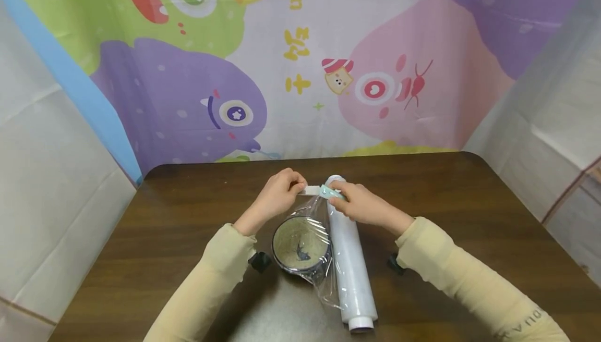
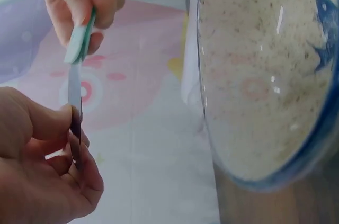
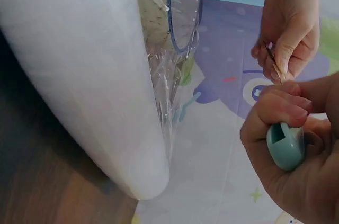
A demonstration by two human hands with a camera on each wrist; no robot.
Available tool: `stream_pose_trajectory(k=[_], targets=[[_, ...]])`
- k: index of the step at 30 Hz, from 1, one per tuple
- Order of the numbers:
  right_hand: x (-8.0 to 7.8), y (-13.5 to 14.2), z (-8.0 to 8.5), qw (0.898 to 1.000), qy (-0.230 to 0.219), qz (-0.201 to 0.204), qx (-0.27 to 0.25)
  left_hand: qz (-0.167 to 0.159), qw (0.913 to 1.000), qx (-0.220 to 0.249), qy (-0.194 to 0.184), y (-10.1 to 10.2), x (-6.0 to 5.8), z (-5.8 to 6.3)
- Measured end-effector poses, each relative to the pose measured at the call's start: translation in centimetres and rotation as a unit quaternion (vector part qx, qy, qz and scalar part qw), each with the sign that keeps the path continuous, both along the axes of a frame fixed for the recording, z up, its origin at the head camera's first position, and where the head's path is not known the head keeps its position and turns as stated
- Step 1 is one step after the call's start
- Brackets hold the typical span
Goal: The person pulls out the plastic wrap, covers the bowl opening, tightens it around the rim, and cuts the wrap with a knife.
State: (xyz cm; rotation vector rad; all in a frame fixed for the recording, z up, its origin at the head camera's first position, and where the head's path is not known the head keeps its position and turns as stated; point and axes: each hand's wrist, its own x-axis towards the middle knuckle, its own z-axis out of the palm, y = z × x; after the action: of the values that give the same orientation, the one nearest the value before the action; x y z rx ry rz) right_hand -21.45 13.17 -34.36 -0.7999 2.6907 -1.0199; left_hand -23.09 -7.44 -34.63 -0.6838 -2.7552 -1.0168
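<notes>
Pinching the flat blade end of a slim mint-green and silver knife (image 1: 324, 191), the left hand (image 1: 277, 193) in the head view has thumb and forefinger pressed together. At its 3 o'clock, the right hand (image 1: 361, 204) grips the smooth mint-green handle, its fingers bent round it. The knife spans the two hands, at 1 o'clock from a round, speckled beige bowl with a blue rim (image 1: 295, 240) and a dark blue fish inside. At the bowl's 3 o'clock lies a long white cylindrical roll of plastic film (image 1: 351, 264) on a dark brown wood-grain tabletop (image 1: 188, 258); clear, wrinkled, shiny film (image 1: 324, 279) drapes from it over the bowl's near side.

Through the left wrist view, the left fingers at 8 o'clock pinch the thin, metallic-looking blade (image 2: 74, 90), the other fingers loosely curled. The right fingers at 11 o'clock clasp the handle, thumb along it. The glossy bowl fills 2 o'clock.

From the right wrist, the right fingers at 4 o'clock are wrapped round the rounded handle, whose slotted, hollow end shows. At 1 o'clock the left fingers pinch the narrow blade. The smooth white roll fills 10 o'clock.
</notes>
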Motion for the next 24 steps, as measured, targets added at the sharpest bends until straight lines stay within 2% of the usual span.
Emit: stream_pose_trajectory(k=[4,7,11,15,17,20,22,24], targets=[[0.1,0.0,-0.5,0.999,0.014,0.029,0.04,-0.036,0.9975,-0.047,0.038,0.1,-0.2,-0.3],[0.1,0.1,-0.9,0.998,0.007,0.035,0.053,-0.054,0.9945,-0.075,0.049,0.1,-0.3,-0.8],[0.2,0.3,-1.2,0.998,0.012,0.036,0.059,-0.06,0.9926,-0.084,0.065,0.3,-0.4,-1.1],[0.5,0.4,-1.2,0.998,0.01,0.034,0.057,-0.06,0.9868,-0.107,0.106,0.4,-0.8,-1.2],[0.7,0.3,-1.2,0.999,-0.01,0.024,0.043,-0.054,0.9837,-0.115,0.128,0.5,-1.1,-1.3],[0.9,-0.1,-1.2,0.999,-0.044,-0.008,0.006,-0.03,0.9841,-0.104,0.141,0.7,-1.4,-1.2],[0.9,-0.4,-1.4,0.998,-0.056,-0.038,-0.016,0.0,0.9875,-0.084,0.133,1.0,-1.6,-1.1],[0.7,-0.8,-1.6,0.995,-0.057,-0.074,-0.026,0.034,0.9912,-0.066,0.109,1.3,-1.8,-0.8]])
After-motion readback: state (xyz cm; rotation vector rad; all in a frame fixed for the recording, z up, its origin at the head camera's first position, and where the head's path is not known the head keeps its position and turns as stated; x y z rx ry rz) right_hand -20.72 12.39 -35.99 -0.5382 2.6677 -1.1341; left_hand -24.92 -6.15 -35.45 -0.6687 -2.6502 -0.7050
